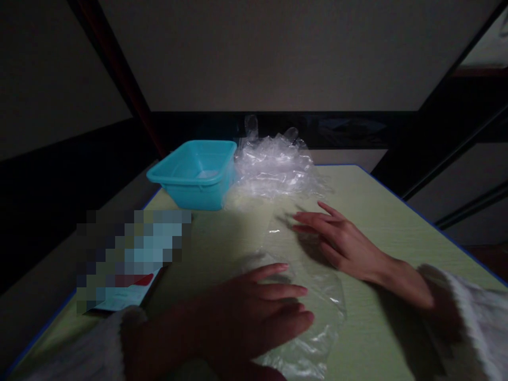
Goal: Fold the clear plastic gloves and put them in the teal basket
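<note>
A thin, clear plastic piece (323,312), which looks like a disposable glove, lies flat on the table in front of me. My left hand (254,312) is over its near left part, palm down with fingers apart; whether they touch the plastic I cannot tell. Beside its far right part, my right hand (341,243) hovers low with fingers stretched out and holds nothing. Farther back rests a crumpled heap of similar clear plastic (278,166), with rounded, finger-like tips sticking up. A turquoise basin (190,180) stands left of the heap, with something pale at its bottom.
The pale green table (397,227) has a blue edge. At its left side lies a flat item (138,270), mostly blurred out, with a pale blue and red surface. A light panel (278,58) and dark trim rise behind the table.
</note>
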The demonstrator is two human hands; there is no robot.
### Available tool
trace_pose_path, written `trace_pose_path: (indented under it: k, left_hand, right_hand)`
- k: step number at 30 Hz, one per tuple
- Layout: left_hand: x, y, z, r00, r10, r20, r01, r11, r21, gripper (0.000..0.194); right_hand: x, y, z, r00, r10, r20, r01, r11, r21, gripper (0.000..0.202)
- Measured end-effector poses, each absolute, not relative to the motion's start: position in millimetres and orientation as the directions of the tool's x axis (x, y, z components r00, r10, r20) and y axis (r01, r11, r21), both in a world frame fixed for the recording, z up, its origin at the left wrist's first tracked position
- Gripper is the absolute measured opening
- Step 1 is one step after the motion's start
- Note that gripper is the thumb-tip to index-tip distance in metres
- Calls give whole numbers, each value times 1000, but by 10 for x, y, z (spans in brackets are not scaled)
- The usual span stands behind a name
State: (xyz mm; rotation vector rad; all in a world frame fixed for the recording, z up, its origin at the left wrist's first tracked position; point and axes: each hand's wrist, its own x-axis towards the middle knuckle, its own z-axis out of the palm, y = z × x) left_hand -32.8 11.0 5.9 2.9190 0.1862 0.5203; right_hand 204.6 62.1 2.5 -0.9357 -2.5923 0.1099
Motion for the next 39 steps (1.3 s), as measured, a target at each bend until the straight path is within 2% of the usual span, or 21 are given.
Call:
trace_pose_path:
  k: [3, 6, 13, 18, 24, 27, 29, 32, 33, 35, 39]
  left_hand:
    - [-355, 151, -14, 873, 177, 454, 97, -976, 194, 43]
    - [-350, 154, -67, 852, 159, 499, 62, -977, 206, 42]
    - [-324, 112, -46, 906, 144, 397, 51, -971, 235, 37]
    - [-294, 117, -45, 953, 77, 295, 8, -973, 229, 38]
    - [-224, 31, -99, 951, 104, 290, 43, -977, 208, 34]
    - [-233, 38, -67, 951, 108, 291, 50, -978, 201, 39]
    - [-267, 98, -47, 924, 189, 332, 133, -974, 185, 40]
    - [-339, 247, -63, 763, 459, 456, 422, -887, 187, 27]
    - [-361, 299, -80, 700, 562, 441, 529, -823, 209, 27]
    - [-393, 383, -116, 637, 679, 364, 648, -728, 224, 31]
    - [-406, 440, -155, 626, 757, 187, 724, -653, 222, 36]
  right_hand:
    - [2059, 626, 42, -646, 682, 343, 658, 725, -202, 46]
    - [2041, 624, 46, -631, 720, 290, 681, 692, -238, 48]
    - [1995, 619, 36, -689, 691, 218, 636, 721, -275, 55]
    - [1981, 613, 9, -741, 644, 190, 588, 760, -278, 55]
    - [1974, 609, -14, -782, 604, 154, 549, 784, -289, 56]
    - [1978, 612, -7, -794, 586, 164, 533, 800, -275, 54]
    - [1985, 618, 3, -772, 597, 219, 541, 797, -269, 48]
    - [2006, 633, 18, -674, 658, 337, 594, 753, -282, 42]
    - [2015, 639, 22, -636, 678, 370, 614, 734, -289, 42]
    - [2034, 652, 24, -569, 708, 419, 651, 699, -296, 43]
    - [2075, 678, 16, -494, 740, 457, 690, 653, -313, 41]
